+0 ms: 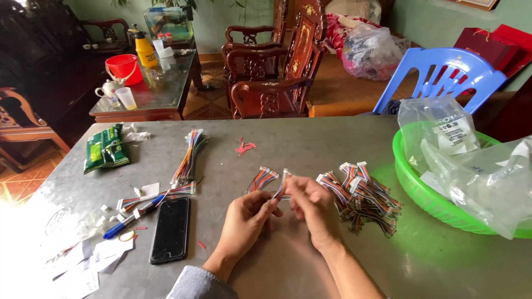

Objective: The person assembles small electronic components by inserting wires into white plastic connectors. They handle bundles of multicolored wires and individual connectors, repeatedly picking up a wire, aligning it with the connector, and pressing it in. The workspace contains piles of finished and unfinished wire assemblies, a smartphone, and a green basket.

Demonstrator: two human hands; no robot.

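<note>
Multicoloured ribbon cable (265, 178) with white connectors sits pinched between both hands above the grey metal worktop (310, 145): the left hand (246, 217) grips its lower end, the right hand (310, 206) closes on the upper connector, apparently to keep the wires taut. A heap of similar cables (363, 194) lies just right, a longer bundle (188, 158) and a black smartphone (171, 229) left. A green plastic basket (413, 185) holds clear bags; carved wooden chairs (277, 72) stand behind.

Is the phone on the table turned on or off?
Off, it seems: the black phone lies flat, screen up, and the screen is dark.
</note>
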